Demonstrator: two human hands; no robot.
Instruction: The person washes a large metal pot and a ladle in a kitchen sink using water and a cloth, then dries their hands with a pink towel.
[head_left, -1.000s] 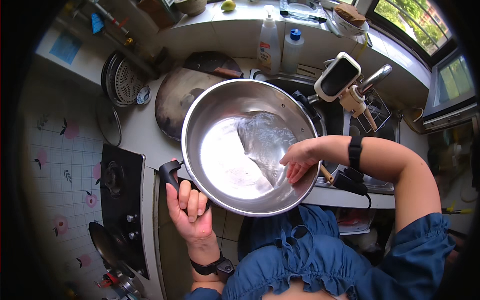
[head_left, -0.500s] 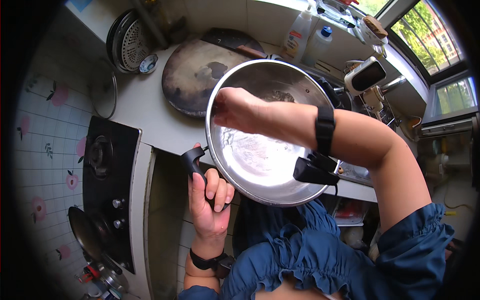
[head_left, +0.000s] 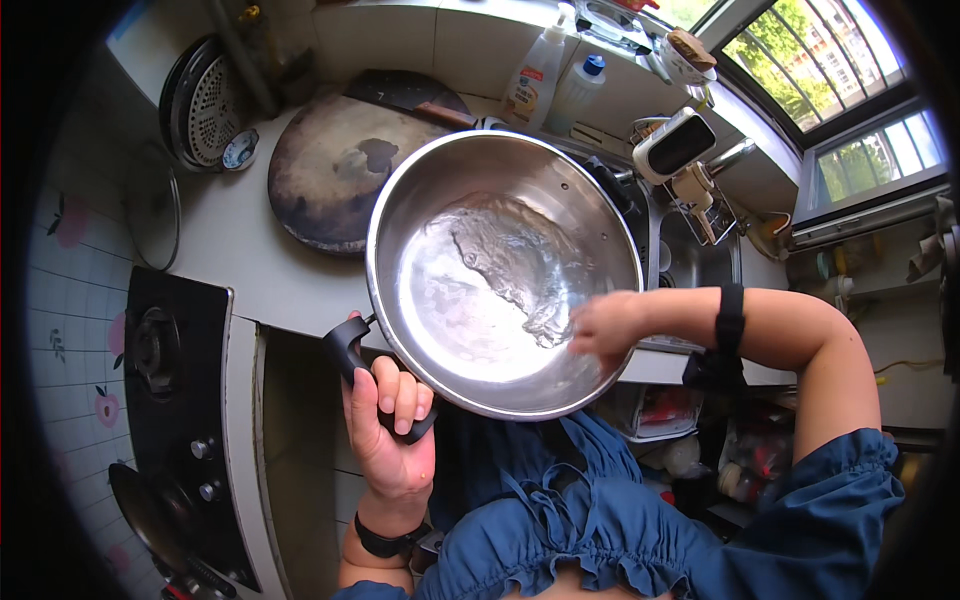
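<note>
A large stainless steel pot (head_left: 440, 290) is held tilted before me, with a little water (head_left: 515, 265) moving across its inside. My left hand (head_left: 392, 420) is closed around the pot's black side handle (head_left: 345, 345), at the pot's lower left. My right hand (head_left: 606, 324) is inside the pot by its right wall, close to the water's edge. Motion smears its fingers, which look bent; whether anything is in them cannot be made out.
Behind the pot a round wooden chopping board (head_left: 330, 170) lies on the white counter (head_left: 240, 240), with a knife on it. A black gas hob (head_left: 170, 400) is at the left. Two bottles (head_left: 535, 80) stand at the back, and a sink (head_left: 700, 260) is at the right.
My right hand has swept from the pot's left wall across to its right side. The water has spread over the pot's inside. My left hand keeps its grip on the handle.
</note>
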